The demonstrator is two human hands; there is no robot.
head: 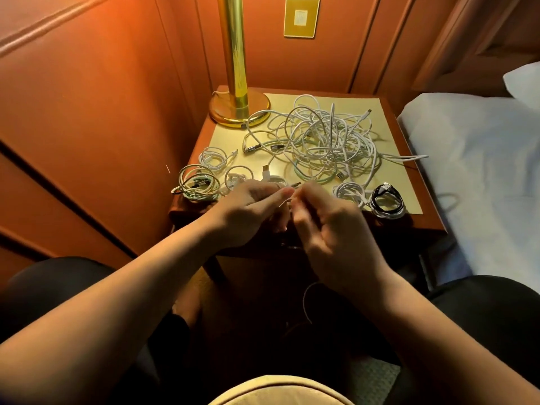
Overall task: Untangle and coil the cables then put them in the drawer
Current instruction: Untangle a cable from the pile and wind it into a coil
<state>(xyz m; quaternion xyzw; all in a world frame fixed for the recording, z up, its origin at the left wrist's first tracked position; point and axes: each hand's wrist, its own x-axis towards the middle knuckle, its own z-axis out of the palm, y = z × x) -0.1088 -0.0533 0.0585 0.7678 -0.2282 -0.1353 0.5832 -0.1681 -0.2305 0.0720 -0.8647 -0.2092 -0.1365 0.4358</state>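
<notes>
Counter (388,112) edge, reading left to right from 9 o'clock. Finished coils first: a greenish-white coil (196,184), a small white coil (212,158) behind it, two more partly behind my left hand (251,213).

Both hands are together at 6 o'clock of the counter. The left hand pinches a thin cable (294,186) whose plug tip pokes out between the thumbs; the right hand (327,217) has its fingers curled at the same cable, pinching it, I judge. A dim loop (306,299) hangs below toward my lap; probably the same cable, not certain.

The main tangle (324,138) sits at 12 o'clock, untouched. At 3 o'clock: a white coil (349,192) and a black coil (387,200), the latter right at the front edge.

Risks: pulling hard could tighten a knot or drag the tangle onto the finished coils; an elbow could knock the black coil off.

Hidden: the drawer is not visible; fingertips are blurred; a strand (409,157) trails over the counter's right side toward the bed (482,159).
</notes>
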